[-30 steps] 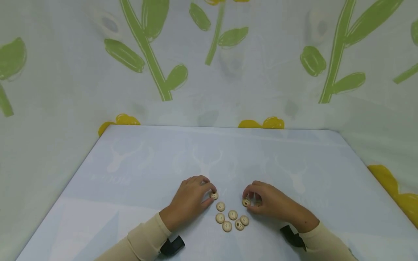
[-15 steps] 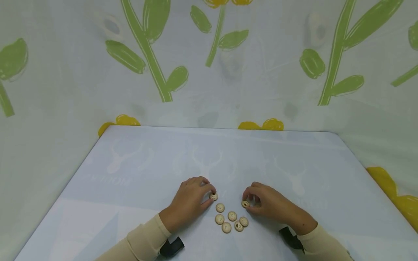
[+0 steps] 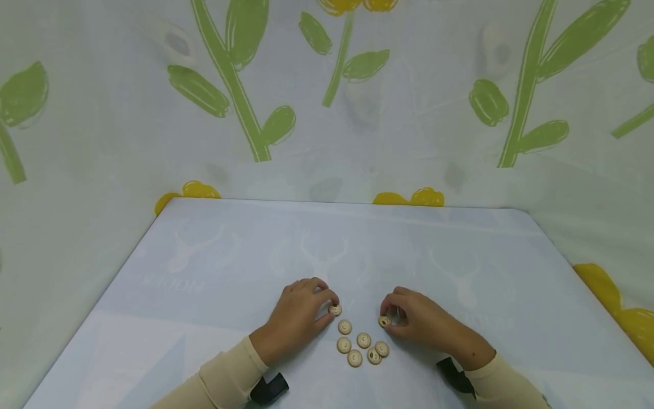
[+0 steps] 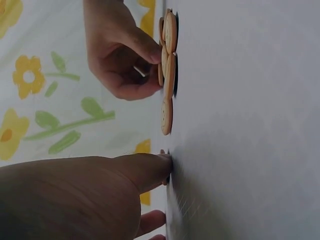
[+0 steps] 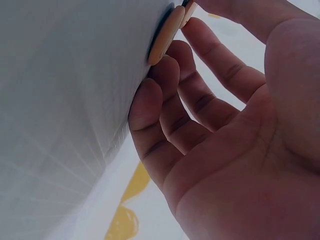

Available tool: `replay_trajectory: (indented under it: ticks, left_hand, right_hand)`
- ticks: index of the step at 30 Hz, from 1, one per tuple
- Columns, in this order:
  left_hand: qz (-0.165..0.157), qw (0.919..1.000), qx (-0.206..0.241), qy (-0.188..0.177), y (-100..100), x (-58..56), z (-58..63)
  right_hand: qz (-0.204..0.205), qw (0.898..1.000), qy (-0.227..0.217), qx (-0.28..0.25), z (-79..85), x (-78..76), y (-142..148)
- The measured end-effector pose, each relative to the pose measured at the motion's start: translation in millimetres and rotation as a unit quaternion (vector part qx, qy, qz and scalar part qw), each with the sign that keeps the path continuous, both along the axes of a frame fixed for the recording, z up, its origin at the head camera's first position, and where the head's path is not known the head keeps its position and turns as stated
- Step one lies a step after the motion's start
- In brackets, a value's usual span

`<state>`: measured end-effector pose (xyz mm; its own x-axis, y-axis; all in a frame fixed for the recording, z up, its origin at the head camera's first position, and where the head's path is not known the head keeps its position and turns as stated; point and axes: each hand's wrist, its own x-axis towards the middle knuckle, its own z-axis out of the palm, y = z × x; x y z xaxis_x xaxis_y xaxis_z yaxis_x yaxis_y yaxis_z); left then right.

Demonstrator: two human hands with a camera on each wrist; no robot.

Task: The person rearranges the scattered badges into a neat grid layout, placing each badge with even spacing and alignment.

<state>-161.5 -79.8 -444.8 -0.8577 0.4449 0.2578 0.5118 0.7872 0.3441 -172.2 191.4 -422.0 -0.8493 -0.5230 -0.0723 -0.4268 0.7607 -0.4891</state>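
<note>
My left hand (image 3: 301, 312) lies low over the table and pinches a round wooden button (image 3: 335, 310) between thumb and fingertips. Across from it, my right hand (image 3: 424, 321) holds another wooden button (image 3: 385, 322), thumb on the near side and index finger on the far side. Between the hands and closer to me, several more pale buttons lie in a loose group, among them a single button (image 3: 344, 326) nearest the left thumb. Two at the group's right overlap, one button (image 3: 382, 349) leaning on its neighbour. In the left wrist view the thumb (image 4: 150, 167) mostly hides the held button.
The white table (image 3: 245, 244), printed with faint deer heads, reaches back to a pale curtain (image 3: 409, 130) with green leaves and yellow flowers. Black wrist straps (image 3: 269, 389) show below the sleeves.
The view has tipped slightly, so everything sits a little lower in the picture. Both hands keep their pinch, and the loose buttons stay in the same arrangement.
</note>
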Motion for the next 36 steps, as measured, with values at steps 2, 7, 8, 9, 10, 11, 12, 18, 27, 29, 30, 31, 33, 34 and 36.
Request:
replay_trajectory:
  ticks: [2,7,8,9,10,11,12,18,27,29,30,31,33,34,36]
  left_hand:
    - [0.000,1.0000,0.001,-0.001,-0.4,0.3,0.1]
    - [0.000,1.0000,0.004,-0.006,-1.2,1.0,0.6]
    - [-0.001,1.0000,0.005,-0.005,-1.2,1.0,0.8]
    - [-0.001,1.0000,0.005,-0.004,-1.2,1.0,1.1]
    - [-0.002,1.0000,0.006,-0.004,-1.1,1.0,1.4]
    - [-0.003,1.0000,0.006,-0.003,-0.9,1.0,1.8]
    - [-0.003,1.0000,0.006,-0.002,-0.8,1.2,2.1]
    - [-0.006,1.0000,0.003,0.000,-0.4,1.5,3.6]
    - [-0.002,1.0000,0.003,0.001,0.6,1.0,3.2]
    - [-0.001,1.0000,0.002,0.000,1.2,1.1,2.5]
    - [0.000,1.0000,0.002,-0.001,1.5,1.1,2.2]
    - [0.000,1.0000,0.002,-0.002,1.6,1.2,2.0]
    - [0.000,1.0000,0.003,-0.005,1.7,1.2,1.8]
    - [0.000,1.0000,0.003,-0.006,1.5,1.2,1.7]
    - [0.003,1.0000,0.003,-0.009,0.8,1.2,1.6]
  right_hand:
    - [0.001,1.000,-0.001,-0.001,0.6,0.0,-0.8]
    - [0.011,1.000,0.005,-0.003,1.1,-0.2,-1.3]
    - [0.013,1.000,0.006,-0.004,1.1,-0.2,-1.1]
    - [0.015,1.000,0.008,-0.005,1.2,-0.1,-0.9]
    - [0.017,1.000,0.009,-0.005,1.3,0.0,-0.7]
    - [0.019,1.000,0.010,-0.006,1.4,0.2,-0.5]
    - [0.020,1.000,0.010,-0.007,1.5,0.1,-0.2]
    - [0.019,1.000,0.009,-0.010,2.2,1.1,-0.3]
    - [0.013,1.000,0.019,-0.002,1.4,0.8,-1.0]
    - [0.010,1.000,0.018,-0.001,1.7,0.4,-1.6]
    - [0.008,1.000,0.015,-0.001,1.9,0.1,-2.1]
    - [0.005,1.000,0.013,-0.001,2.0,-0.3,-2.6]
    - [-0.003,1.000,0.010,0.000,2.6,-1.5,-4.4]
    - [-0.005,1.000,0.010,0.001,2.7,-2.3,-5.4]
    - [-0.008,1.000,0.011,0.004,2.8,-4.1,-7.8]
